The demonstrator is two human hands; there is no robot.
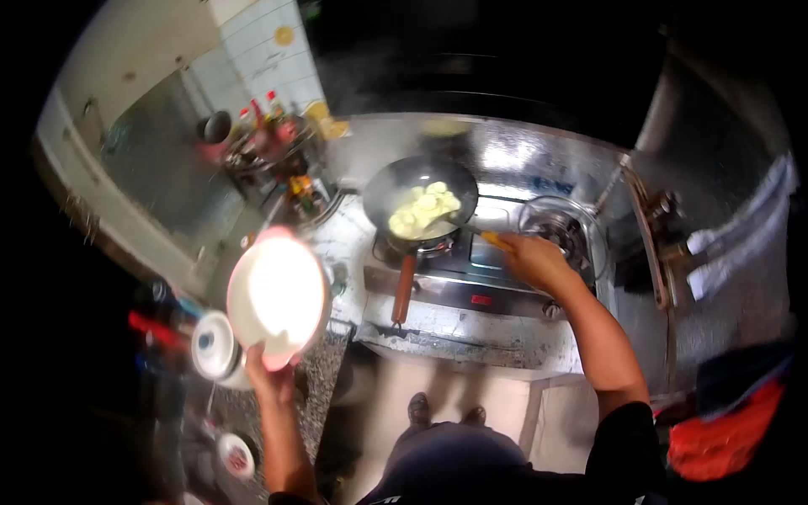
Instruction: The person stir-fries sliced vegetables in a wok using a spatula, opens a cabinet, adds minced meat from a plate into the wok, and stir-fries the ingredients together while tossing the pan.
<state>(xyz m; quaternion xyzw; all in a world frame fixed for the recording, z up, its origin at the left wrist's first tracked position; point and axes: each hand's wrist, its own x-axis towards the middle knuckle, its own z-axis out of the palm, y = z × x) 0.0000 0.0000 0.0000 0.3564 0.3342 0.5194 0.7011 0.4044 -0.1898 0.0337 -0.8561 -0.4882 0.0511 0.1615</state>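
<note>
My left hand (271, 374) grips the near rim of a white bowl with a pink edge (238, 290); its inside is washed out by glare. My right hand (539, 263) is closed around the yellow handle of a spatula (495, 241). The spatula's blade reaches into a dark wok (380, 202) and touches pale yellow food pieces (427, 204). A brown wooden handle (404, 290) points from the wok toward me. The wok sits on the left burner of a gas stove (471, 290), and steam seems to rise from it.
A glass lid (539, 210) lies over the right burner. Bottles and jars (307, 195) crowd the back left corner. A white lidded pot (213, 345) and a small dish (236, 456) stand on the left counter (324, 396). Cloths (732, 429) hang at right.
</note>
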